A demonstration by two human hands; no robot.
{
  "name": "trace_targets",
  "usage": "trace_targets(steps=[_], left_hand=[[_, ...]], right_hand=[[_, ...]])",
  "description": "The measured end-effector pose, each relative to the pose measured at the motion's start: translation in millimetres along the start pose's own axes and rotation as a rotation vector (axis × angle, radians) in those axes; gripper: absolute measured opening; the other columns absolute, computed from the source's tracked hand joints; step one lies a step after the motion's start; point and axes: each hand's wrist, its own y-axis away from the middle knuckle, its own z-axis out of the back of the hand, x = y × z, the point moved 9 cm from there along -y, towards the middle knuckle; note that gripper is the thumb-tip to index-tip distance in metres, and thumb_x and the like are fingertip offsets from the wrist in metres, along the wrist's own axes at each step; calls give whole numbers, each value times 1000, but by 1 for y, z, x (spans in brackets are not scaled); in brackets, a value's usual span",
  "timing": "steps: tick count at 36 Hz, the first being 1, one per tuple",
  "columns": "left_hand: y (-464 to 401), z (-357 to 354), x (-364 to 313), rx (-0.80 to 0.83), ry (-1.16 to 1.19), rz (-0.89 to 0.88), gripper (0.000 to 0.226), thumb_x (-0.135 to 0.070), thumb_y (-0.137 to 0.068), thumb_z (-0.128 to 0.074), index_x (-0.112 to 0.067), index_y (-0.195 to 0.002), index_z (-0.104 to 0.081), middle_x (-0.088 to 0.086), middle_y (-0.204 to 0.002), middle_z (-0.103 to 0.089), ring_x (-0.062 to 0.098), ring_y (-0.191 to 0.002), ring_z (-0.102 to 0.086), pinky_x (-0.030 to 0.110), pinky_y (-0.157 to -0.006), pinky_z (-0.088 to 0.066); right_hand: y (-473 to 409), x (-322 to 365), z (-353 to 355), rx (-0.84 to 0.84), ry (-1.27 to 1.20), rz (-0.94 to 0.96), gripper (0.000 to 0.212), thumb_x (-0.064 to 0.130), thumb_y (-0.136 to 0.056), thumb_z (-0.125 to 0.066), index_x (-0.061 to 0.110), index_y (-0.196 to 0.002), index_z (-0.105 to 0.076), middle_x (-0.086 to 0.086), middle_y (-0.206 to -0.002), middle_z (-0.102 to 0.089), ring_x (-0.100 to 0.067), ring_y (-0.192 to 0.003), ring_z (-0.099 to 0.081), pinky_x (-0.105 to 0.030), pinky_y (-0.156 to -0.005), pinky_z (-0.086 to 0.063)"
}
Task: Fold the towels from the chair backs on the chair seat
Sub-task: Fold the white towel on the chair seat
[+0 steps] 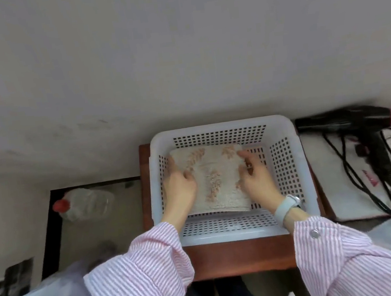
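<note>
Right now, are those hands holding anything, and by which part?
Yes: a folded towel inside the white basket. The left hand grips its left edge, the right hand its right edge.

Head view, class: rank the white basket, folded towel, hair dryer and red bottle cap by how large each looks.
1. White basket
2. Folded towel, partly covered by both hands
3. Hair dryer, though its cord sprawls wider
4. Red bottle cap

Head-worn wide camera looks steeply down, close over the basket (283, 121).
</note>
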Motion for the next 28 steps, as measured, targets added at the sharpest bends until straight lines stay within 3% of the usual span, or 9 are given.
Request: trace_targets(steps=[2, 4, 6, 9, 13, 15, 17, 22, 28], left_hand=[[5, -4, -5, -8, -86, -35, 57, -11, -94, -39, -8, -145, -15, 15, -141, -37, 27, -122, -44, 23, -96, -37], [12, -4, -12, -47, -221, -99, 54, -12, -95, -38, -5, -144, -18, 14, -151, -20, 26, -138, -22, 26, -109, -21], [17, -5, -21, -93, -394, -209, 54, -13, -93, -38, -5, -144, -21, 16, -153, -12, 29, -143, -8, 35, -115, -10], [15, -15, -27, -84, -558, -365, 55, -12, -90, -44, -4, -142, -26, 19, -152, -16, 34, -142, -6, 41, -115, -5], [6, -40, -14, 83, -667, -394, 56, -30, -99, -24, -11, -147, -2, 14, -155, 8, 28, -141, 17, 37, -114, 10], [-1, -46, -5, 101, -663, -356, 56, -34, -99, -16, -16, -146, 7, 10, -154, 17, 24, -138, 25, 35, -113, 14], [-5, -51, 2, 78, -642, -336, 55, -36, -98, -11, -19, -145, 13, 8, -153, 21, 22, -137, 27, 34, -112, 15], [-14, -62, 14, 28, -590, -306, 56, -45, -87, 7, -29, -133, 33, 1, -141, 41, 19, -133, 35, 33, -109, 21], [-23, -66, 16, 45, -655, -287, 55, -48, -85, 12, -27, -126, 43, 1, -133, 50, 20, -127, 42, 35, -106, 25]], right_hand=[[-2, -9, -7, 48, 14, -25, 37, 10, -96, -38, 19, -131, -42, -3, -130, -48, -13, -98, -57, -16, -78, -49], [-3, -12, -9, 74, 50, -11, 38, 9, -96, -37, 18, -133, -41, -2, -135, -45, -14, -120, -46, -23, -97, -39], [-4, -12, -9, 101, 89, 7, 40, 9, -96, -38, 17, -135, -40, 3, -132, -43, -5, -117, -38, -16, -96, -31], [-6, -11, -8, 114, 208, 46, 41, 10, -95, -40, 17, -136, -40, -3, -131, -45, -12, -114, -42, -20, -95, -33], [-2, 11, -1, -78, 655, 260, 45, 7, -86, -50, 8, -131, -45, -20, -133, -46, -36, -122, -44, -47, -102, -39], [4, 24, -17, -32, 787, 434, 47, 5, -82, -47, 6, -130, -45, -22, -133, -48, -38, -124, -44, -51, -105, -35], [7, 22, -38, 55, 908, 537, 46, 16, -87, -39, 6, -131, -44, -21, -137, -44, -38, -131, -38, -55, -107, -28], [-8, -9, -56, 179, 1008, 466, 54, 42, -96, -16, 18, -143, -22, -13, -151, -18, -31, -141, -11, -59, -107, -19], [-18, -18, -61, 236, 1021, 431, 56, 47, -94, -6, 23, -145, -12, -11, -153, -7, -29, -142, -1, -59, -108, -14]])
